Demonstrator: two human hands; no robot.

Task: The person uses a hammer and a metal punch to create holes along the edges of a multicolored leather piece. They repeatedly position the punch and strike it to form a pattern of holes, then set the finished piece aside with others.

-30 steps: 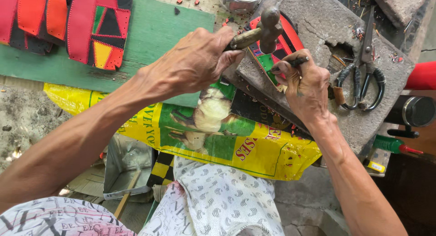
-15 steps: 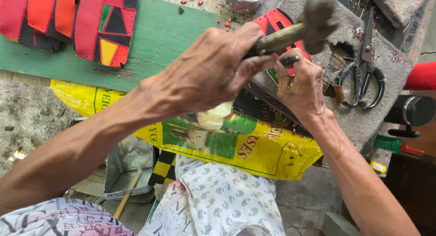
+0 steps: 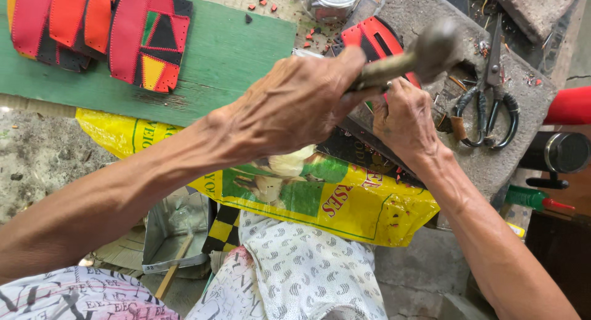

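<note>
My left hand (image 3: 295,101) grips the handle of a worn metal hammer (image 3: 431,46), whose head is raised and blurred above a grey stone slab (image 3: 517,148). My right hand (image 3: 406,120) presses down on a red and black leather piece (image 3: 369,34) lying on the slab, right under the hammer; what its fingers pinch is hidden. A yellow and green printed plastic sack (image 3: 345,203) lies under both hands.
Black-handled scissors (image 3: 492,104) rest on the slab at right. Several red, orange and black leather pieces (image 3: 104,31) lie on a green board (image 3: 234,55). A metal tin (image 3: 329,0) stands at the back. A glue tube (image 3: 532,200) and a dark cylinder (image 3: 557,154) lie at right.
The hammer has gone from low on the leather piece to raised and further right. My left hand lifted with it; my right hand has stayed on the piece.
</note>
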